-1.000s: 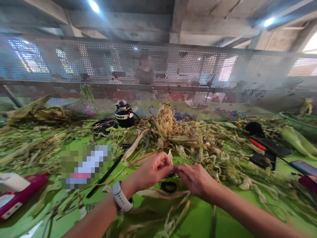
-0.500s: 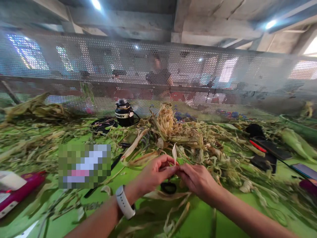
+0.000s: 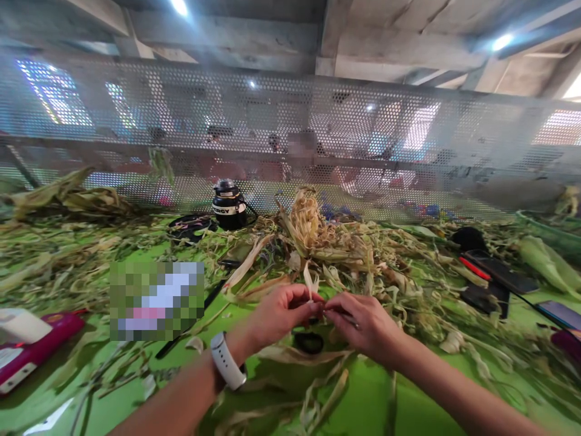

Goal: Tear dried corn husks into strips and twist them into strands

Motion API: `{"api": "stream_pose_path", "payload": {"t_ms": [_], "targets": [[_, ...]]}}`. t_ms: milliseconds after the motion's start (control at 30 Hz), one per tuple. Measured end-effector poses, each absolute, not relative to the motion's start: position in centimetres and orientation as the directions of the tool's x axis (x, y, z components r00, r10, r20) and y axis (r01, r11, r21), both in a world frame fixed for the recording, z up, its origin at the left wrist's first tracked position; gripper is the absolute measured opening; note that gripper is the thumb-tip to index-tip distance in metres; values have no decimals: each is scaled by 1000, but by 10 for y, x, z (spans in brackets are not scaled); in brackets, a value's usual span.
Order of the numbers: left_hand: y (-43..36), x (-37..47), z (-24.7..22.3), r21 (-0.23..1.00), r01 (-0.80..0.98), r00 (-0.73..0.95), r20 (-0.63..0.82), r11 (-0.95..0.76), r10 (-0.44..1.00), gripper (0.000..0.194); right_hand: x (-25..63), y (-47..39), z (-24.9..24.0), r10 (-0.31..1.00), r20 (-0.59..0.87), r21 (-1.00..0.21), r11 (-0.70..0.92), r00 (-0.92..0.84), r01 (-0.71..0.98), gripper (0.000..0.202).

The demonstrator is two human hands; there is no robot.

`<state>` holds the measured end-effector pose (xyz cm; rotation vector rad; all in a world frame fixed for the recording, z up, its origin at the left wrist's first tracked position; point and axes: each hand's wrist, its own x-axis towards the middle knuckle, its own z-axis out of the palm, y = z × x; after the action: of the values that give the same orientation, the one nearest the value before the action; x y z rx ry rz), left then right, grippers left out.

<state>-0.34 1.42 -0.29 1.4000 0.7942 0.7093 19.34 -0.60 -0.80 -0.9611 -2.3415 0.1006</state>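
My left hand (image 3: 284,312), with a white watch (image 3: 228,361) on its wrist, pinches a small pale strip of corn husk (image 3: 311,280) that stands up above the fingertips. Close beside it, my right hand (image 3: 363,321) is closed in a pinch at the base of that strip. What lies between the right fingertips is too small to make out. Just under the hands is a black loop (image 3: 308,343), which looks like a scissors handle. Dry husk strips (image 3: 336,390) lie below it on the green table (image 3: 190,396).
A heap of dry husks (image 3: 306,221) sits straight ahead, beside a black jar-like bottle (image 3: 229,204). Phones (image 3: 503,272) lie at right, a magenta power strip (image 3: 43,342) at left. A perforated panel (image 3: 254,139) spans the back, with people behind it.
The upright husk strip has moved slightly left and now shows a split tip. My right fingertips have drawn a little apart from the left ones. The person behind the panel has moved lower.
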Motion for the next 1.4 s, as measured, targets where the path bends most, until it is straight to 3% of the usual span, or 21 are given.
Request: {"api": "stream_pose_path", "payload": {"t_ms": [367,567,667,767,933,1167,1400], "targets": [[18,-13,2,990,140,694,-106,12,712,34,203,4,2,645,501,-300,755,-577,583,22],[7,-3,2,985,166,743,-90,-53,663,30,190,-4,4,746,415,-624,650,-520,435,26],[1,3,0,975,199,743,-85,-98,663,26,183,-6,-6,834,355,-809,501,-422,307,27],[-2,7,-1,973,204,739,-81,-108,669,23,180,-7,-12,896,284,-918,357,-342,173,24],[-3,7,0,972,207,742,-82,-111,665,29,181,-10,-7,898,240,-938,312,-370,149,22],[-3,9,-2,970,220,732,-94,-104,675,25,176,-9,-12,888,380,-882,432,-258,187,22],[-2,5,1,958,262,740,-124,-114,661,31,176,-15,-14,945,276,-930,309,-175,198,20]]}}
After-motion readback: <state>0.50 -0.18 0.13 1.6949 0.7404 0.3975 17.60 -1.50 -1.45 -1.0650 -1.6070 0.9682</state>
